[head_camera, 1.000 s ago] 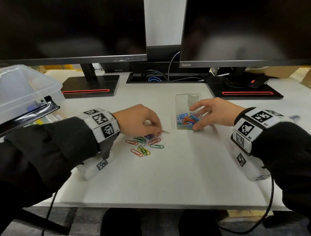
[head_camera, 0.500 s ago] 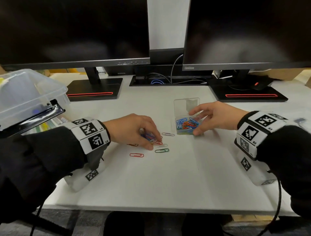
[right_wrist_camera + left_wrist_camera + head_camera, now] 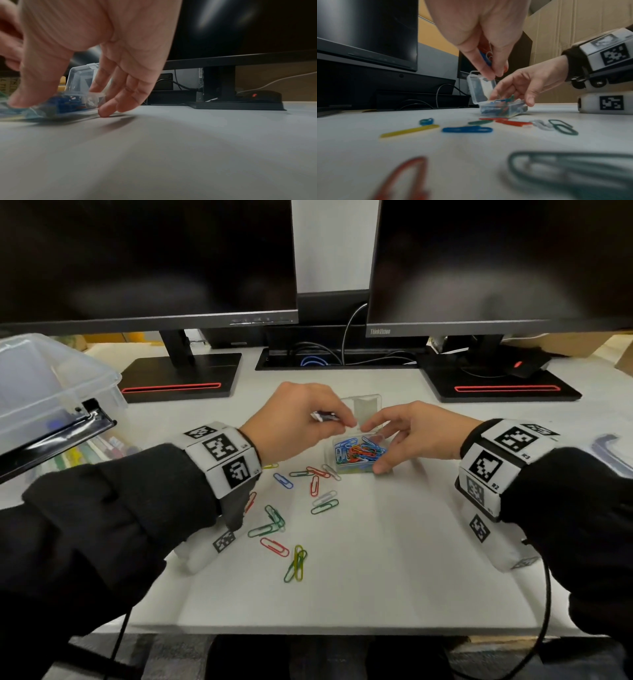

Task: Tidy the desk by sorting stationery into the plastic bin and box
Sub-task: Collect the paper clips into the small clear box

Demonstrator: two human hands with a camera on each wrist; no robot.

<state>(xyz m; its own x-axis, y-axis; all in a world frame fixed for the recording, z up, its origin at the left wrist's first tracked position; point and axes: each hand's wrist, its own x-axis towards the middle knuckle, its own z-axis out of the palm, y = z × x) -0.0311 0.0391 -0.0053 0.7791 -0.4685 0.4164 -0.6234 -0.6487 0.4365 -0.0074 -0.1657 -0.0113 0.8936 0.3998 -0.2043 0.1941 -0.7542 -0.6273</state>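
I can't count the paper clips (image 3: 485,57) in my left grip (image 3: 294,419); the fingers hide them.

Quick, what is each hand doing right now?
Left hand: pinching a few paper clips above the small clear box.
Right hand: fingers curled round that box, steadying it.

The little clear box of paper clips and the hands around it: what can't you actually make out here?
- Clips held by the left hand: head view blurs them, fingers cover them in the left wrist view; number unclear.
- Small clear box: its count is unreadable, clips piled up.
- Right hand: right wrist view blurs its grip on the box.
- Plastic bin: cut by the left edge, contents hazy.
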